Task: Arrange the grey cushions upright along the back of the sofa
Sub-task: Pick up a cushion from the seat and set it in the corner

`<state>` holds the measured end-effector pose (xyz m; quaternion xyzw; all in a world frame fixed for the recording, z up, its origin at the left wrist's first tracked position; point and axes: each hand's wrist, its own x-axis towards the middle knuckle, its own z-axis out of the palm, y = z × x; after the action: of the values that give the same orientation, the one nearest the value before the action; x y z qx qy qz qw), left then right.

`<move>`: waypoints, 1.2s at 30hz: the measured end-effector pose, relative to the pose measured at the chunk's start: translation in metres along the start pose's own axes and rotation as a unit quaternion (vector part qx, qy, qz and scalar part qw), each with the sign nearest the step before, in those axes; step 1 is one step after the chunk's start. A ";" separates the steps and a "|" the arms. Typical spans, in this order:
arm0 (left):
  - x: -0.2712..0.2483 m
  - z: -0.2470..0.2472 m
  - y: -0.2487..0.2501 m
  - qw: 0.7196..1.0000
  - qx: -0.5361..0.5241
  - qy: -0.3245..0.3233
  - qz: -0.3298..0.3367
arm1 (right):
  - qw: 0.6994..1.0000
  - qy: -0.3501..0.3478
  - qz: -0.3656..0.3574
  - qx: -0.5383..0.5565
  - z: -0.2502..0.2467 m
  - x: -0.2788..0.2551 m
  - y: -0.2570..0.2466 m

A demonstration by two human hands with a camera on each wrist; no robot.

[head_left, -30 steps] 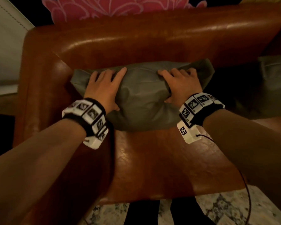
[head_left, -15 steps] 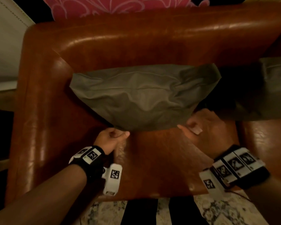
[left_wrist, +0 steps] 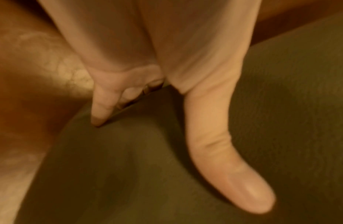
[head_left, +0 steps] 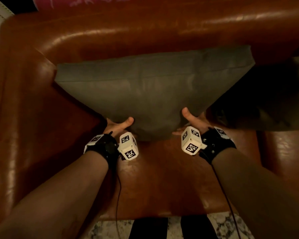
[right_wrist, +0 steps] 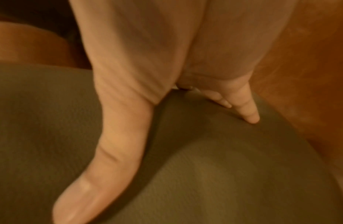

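Both my hands are on the grey cushion (head_left: 150,94), which stands against the sofa back (head_left: 145,37). My left hand (head_left: 116,126) grips its lower edge, thumb across the front, fingers tucked behind. My right hand (head_left: 194,120) does the same. Beyond my right fingers, a second cushion (head_left: 283,94).

Most fingers of the left hand (head_left: 118,125) and right hand (head_left: 193,120) vanish under the grey cushion (head_left: 152,90), a second cushion (head_left: 283,94) is cut off rightward, and both wrist views blur.
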<state>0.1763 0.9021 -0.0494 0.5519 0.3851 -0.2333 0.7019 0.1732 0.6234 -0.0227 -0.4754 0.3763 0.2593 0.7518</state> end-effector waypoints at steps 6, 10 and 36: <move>-0.011 -0.004 -0.004 1.000 0.002 0.000 -0.027 | 0.997 0.058 -0.041 -0.037 -0.008 0.001 0.016; -0.020 0.003 0.010 0.999 0.031 -0.018 -0.005 | 0.999 0.053 0.008 0.002 -0.007 -0.010 0.020; -0.095 0.084 -0.070 0.990 0.023 0.103 -0.093 | 0.990 0.065 0.068 -0.103 -0.109 -0.033 0.022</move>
<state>0.0909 0.7928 -0.0077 0.5508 0.4996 -0.2478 0.6209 0.1024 0.5321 -0.0368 -0.5392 0.4268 0.3159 0.6537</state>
